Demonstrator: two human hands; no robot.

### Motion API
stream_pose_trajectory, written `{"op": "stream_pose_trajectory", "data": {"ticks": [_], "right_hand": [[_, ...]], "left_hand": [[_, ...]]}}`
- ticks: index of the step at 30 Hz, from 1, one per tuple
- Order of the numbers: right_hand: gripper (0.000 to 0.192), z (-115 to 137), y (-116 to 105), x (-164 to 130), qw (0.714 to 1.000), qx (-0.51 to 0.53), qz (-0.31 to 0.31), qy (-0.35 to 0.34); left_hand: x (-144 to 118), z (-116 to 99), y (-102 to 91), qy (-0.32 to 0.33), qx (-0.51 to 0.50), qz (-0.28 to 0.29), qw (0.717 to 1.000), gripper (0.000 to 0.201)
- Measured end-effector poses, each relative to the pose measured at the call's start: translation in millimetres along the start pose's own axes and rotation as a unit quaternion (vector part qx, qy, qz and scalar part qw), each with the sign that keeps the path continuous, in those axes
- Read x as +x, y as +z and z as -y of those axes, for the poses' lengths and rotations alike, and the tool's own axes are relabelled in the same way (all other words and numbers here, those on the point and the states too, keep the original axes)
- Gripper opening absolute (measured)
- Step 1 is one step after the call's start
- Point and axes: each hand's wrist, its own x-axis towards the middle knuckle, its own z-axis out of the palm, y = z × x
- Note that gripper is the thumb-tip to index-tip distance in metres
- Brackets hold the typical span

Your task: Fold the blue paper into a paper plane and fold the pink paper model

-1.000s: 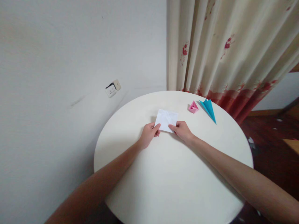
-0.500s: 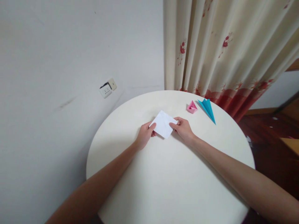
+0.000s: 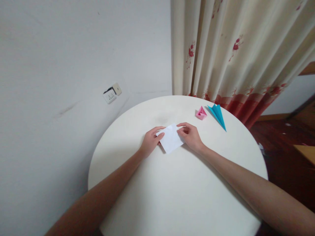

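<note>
A folded sheet of white paper (image 3: 170, 139) is held between my two hands, just over the middle of the round table. My left hand (image 3: 151, 140) pinches its left side, thumb on top and fingers at the back edge and underneath. On the other side, my right hand (image 3: 190, 135) grips the upper right edge between thumb and fingers; part of that edge is hidden by the hand. The paper lies tilted, one corner pointing toward me.
Past my right hand, a pink folded-paper piece (image 3: 201, 113) and a blue paper plane (image 3: 218, 115) lie on the white round table (image 3: 177, 193). A wall with a power socket (image 3: 110, 96) borders the left side. A patterned curtain (image 3: 221, 49) hangs behind.
The white paper has turned and come slightly nearer to me. My right fingers have shifted along to its upper edge, while my left hand keeps hold of the left side.
</note>
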Motion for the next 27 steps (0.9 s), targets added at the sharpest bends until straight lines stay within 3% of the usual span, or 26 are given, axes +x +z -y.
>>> {"op": "stream_pose_trajectory", "data": {"ticks": [4, 9, 18, 24, 27], "right_hand": [[0.035, 1, 0, 1, 1.0, 0.013, 0.01, 0.026], [0.017, -3, 0, 1, 1.0, -0.003, 0.025, 0.012], [0.022, 2, -2, -3, 0.999, -0.003, 0.009, 0.05], [0.024, 7, 5, -7, 0.999, 0.016, 0.039, 0.011], [0.037, 6, 10, -10, 0.997, 0.043, 0.058, 0.002]], "left_hand": [[1, -1, -2.1, 0.003, 0.015, 0.01, 1.0, 0.044], [1, 1, -4.9, -0.004, 0.016, 0.011, 1.0, 0.043], [2, 8, -5.8, -0.007, -0.098, -0.001, 0.995, 0.021], [-1, -3, -2.5, 0.016, -0.007, -0.057, 0.998, 0.029], [0, -5, -0.6, 0.01, -0.058, -0.052, 0.997, 0.053]]}}
